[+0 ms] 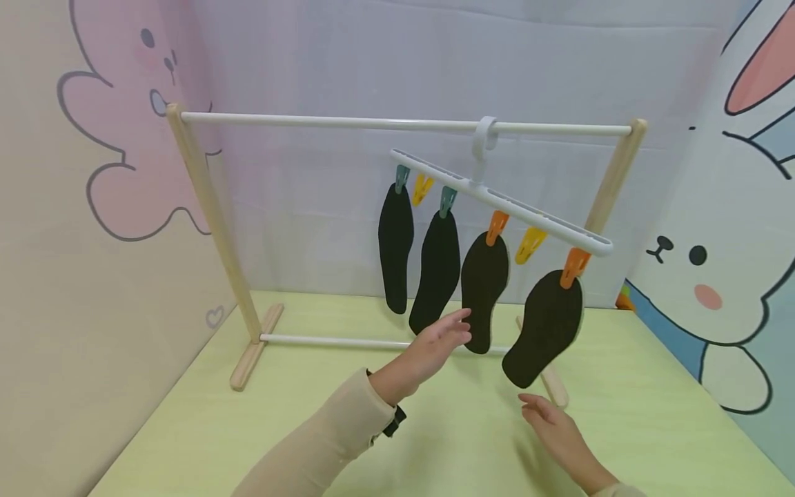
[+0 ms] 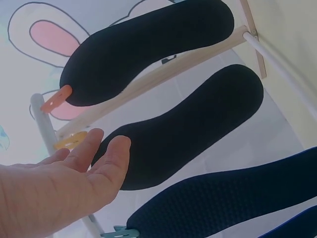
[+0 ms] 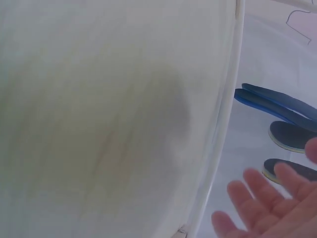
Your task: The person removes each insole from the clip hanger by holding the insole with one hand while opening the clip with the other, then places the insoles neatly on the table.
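Observation:
A white clip hanger (image 1: 478, 188) hooks over the white rail of a rack, tilted down to the right. Several black insoles hang from it: two on green clips at the left, one on an orange clip (image 1: 497, 228) near the middle, and another insole (image 1: 546, 324) on an orange clip at the right end. My left hand (image 1: 428, 352), fingers loosely extended, is in front of the middle insoles (image 2: 193, 119); whether it touches one cannot be told. Below the rightmost insole is my right hand (image 1: 559, 438), relaxed and holding nothing; its fingers (image 3: 267, 191) are spread.
The rack has wooden side posts (image 1: 214, 221), a white top rail (image 1: 323, 122) and a lower rail (image 1: 335, 341). It stands on a pale yellow-green tabletop (image 1: 205, 442). Two yellow clips, one of them (image 1: 531, 245) toward the right, hold nothing. Cartoon-printed walls flank both sides.

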`<state>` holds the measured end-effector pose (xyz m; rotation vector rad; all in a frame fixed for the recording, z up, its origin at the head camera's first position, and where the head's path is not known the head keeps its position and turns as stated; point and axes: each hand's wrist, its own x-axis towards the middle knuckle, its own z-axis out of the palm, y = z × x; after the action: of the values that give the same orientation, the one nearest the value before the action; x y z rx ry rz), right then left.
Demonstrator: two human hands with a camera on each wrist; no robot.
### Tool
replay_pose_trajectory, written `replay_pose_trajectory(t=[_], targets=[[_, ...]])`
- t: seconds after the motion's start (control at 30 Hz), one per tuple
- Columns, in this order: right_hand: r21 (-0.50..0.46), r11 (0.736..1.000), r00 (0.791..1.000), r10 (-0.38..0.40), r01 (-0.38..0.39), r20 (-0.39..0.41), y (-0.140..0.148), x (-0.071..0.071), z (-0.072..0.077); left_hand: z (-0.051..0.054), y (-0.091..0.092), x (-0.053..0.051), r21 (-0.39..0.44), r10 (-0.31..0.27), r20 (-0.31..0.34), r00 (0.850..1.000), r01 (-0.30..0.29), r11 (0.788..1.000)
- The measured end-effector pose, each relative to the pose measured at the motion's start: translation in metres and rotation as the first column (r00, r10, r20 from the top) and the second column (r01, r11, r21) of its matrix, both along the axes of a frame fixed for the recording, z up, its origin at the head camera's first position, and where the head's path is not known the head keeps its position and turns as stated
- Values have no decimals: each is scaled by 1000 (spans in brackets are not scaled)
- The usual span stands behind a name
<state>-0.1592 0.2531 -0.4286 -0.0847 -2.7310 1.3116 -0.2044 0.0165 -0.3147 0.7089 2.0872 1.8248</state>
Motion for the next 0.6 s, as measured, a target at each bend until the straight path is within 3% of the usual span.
replay_pose_trajectory(t=[0.13,0.37,0.6], targets=[[41,998,998,-56,57,-31,4,-4,7,2,-1,0,-1,-6,-2,1000,6,1000],[11,998,998,-57,57,22,4,-10,19,4,-3,1,-14,19,6,1000,-19,1000],[-20,996,992,-87,86,-91,-1,-13,19,7,-4,2,-11,24,-6,1000,-24,1000]])
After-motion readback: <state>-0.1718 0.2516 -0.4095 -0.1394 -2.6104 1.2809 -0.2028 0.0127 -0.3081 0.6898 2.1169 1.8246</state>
